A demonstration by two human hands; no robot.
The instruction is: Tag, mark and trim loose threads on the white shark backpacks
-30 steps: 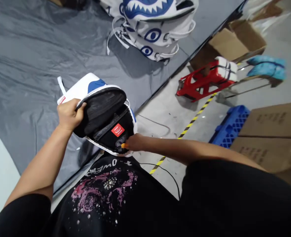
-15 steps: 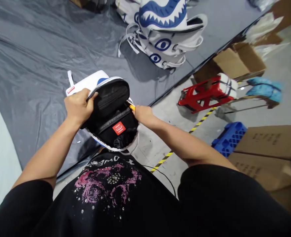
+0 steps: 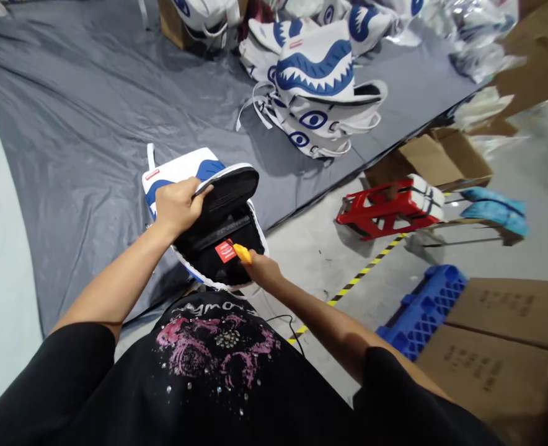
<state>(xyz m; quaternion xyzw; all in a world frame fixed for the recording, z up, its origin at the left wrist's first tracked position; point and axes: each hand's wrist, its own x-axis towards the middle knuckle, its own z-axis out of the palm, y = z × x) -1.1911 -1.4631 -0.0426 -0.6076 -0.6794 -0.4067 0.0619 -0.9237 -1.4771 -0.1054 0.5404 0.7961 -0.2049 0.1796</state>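
A white and blue backpack (image 3: 181, 166) lies unzipped at the near edge of the grey-covered table, its black lining showing. My left hand (image 3: 180, 204) is closed on the edge of its raised flap. Inside, a red label (image 3: 225, 250) is visible on the lining. My right hand (image 3: 261, 270) grips a small yellow tool (image 3: 242, 253) over the bag's opening, close to the label. The tool's tip and exact type cannot be made out.
Several shark-print backpacks (image 3: 315, 74) are piled on the grey cover (image 3: 92, 99). To the right on the floor are a red stool (image 3: 376, 214), an open carton (image 3: 429, 158), a blue pallet (image 3: 425, 310) and closed cartons (image 3: 501, 310).
My right hand and the yellow tool have moved from the bag's upper right rim down to beside the red label. My left hand still holds the flap. The camera view has shifted.
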